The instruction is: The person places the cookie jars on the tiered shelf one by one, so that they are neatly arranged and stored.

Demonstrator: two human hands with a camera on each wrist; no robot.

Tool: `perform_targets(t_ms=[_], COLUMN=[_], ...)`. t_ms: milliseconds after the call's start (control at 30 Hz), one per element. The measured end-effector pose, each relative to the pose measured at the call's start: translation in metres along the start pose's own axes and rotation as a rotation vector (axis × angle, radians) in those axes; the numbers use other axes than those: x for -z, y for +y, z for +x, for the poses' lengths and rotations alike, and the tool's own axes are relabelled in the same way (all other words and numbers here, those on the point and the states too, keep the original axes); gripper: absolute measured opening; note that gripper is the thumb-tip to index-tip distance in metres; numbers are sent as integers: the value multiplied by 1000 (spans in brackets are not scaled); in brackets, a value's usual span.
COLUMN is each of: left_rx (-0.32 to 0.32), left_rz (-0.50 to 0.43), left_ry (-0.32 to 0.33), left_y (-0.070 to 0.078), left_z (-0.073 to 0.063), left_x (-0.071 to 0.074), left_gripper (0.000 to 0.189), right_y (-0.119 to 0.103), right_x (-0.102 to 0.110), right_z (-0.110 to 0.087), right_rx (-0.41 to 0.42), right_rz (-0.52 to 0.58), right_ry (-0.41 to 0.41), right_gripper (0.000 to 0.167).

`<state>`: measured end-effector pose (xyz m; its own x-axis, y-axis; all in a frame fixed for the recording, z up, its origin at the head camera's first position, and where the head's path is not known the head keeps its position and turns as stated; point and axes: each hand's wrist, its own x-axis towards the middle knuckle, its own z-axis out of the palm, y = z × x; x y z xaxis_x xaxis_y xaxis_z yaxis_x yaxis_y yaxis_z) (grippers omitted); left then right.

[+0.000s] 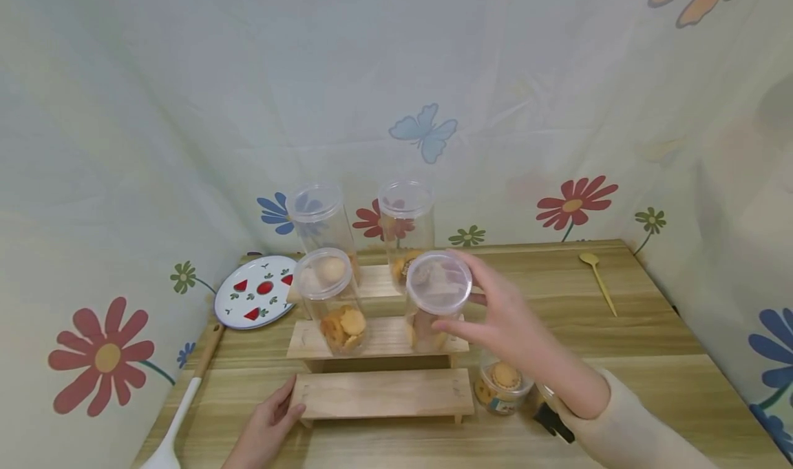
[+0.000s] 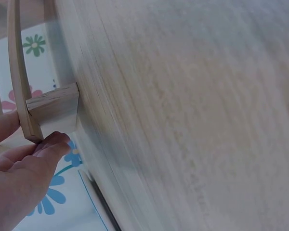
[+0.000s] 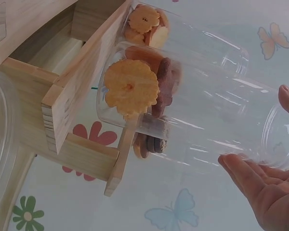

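Clear lidded cookie jar [image 1: 430, 321] at wooden middle step [image 1: 383, 332], right hand [image 1: 500, 310] gripping near its lid [image 1: 438, 283], left hand [image 1: 268, 421] pinching bottom step [image 1: 384, 393]; probably light, stiff, slick, cookies [image 3: 131, 88] breakable, best held round upper wall [image 3: 245, 120].

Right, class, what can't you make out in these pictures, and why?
Head view: white utensil, end cut off by the bottom edge.
Head view: black thing, partly hidden by the right sleeve.
Head view: label on the small jar, too small to read.
Right wrist view: tall jar and right hand, cut off by the right edge.
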<state>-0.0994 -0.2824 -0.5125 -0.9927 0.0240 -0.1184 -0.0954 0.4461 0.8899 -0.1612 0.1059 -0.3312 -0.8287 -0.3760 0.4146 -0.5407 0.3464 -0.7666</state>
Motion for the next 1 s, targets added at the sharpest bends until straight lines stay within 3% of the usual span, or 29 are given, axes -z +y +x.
perform_targets(t_ms=[367,1000], left_rx=[8,18], left_rz=[9,21], left_ry=[-2,0], left_y=[3,3], left_z=[-1,-1], left_x=[0,0], left_gripper=[62,62], right_y=[5,15], right_x=[-6,-20], right_z=[12,25], right_rx=[-13,-48], right_rz=[12,-6], right_ry=[-43,-48], right_gripper=[89,86])
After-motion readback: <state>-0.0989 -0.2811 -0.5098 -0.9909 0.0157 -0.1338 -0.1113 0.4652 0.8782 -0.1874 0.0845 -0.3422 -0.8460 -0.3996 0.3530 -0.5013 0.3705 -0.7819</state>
